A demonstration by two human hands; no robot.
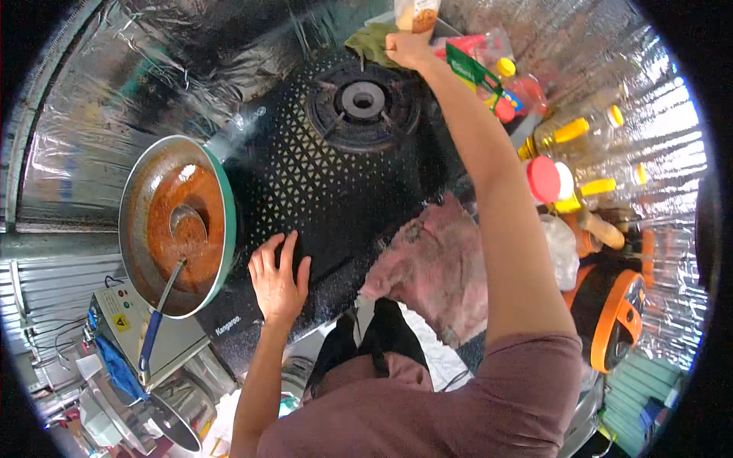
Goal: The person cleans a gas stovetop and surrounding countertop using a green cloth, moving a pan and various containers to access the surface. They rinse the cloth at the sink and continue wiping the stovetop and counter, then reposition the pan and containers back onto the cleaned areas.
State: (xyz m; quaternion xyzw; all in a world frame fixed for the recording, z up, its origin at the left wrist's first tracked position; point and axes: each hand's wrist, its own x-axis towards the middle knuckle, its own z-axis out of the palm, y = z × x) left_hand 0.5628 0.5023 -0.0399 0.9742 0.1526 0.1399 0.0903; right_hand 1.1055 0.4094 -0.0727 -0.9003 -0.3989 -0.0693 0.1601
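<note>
My right hand is at the far end of the cooktop, its fingers closed on a green cloth behind the burner. A food packet stands just beyond that fist. My left hand, fingers spread and holding nothing, rests at the front left of the black gas cooktop. Left of it sits a green-sided frying pan of orange-red sauce. A ladle dips into the sauce, its blue handle over the pan's near rim.
A stained pink cloth drapes over the cooktop's front right edge. Oil bottles, a red-lidded jar and packets crowd the right side. An orange-and-black appliance stands nearer me. A metal box lies below the pan.
</note>
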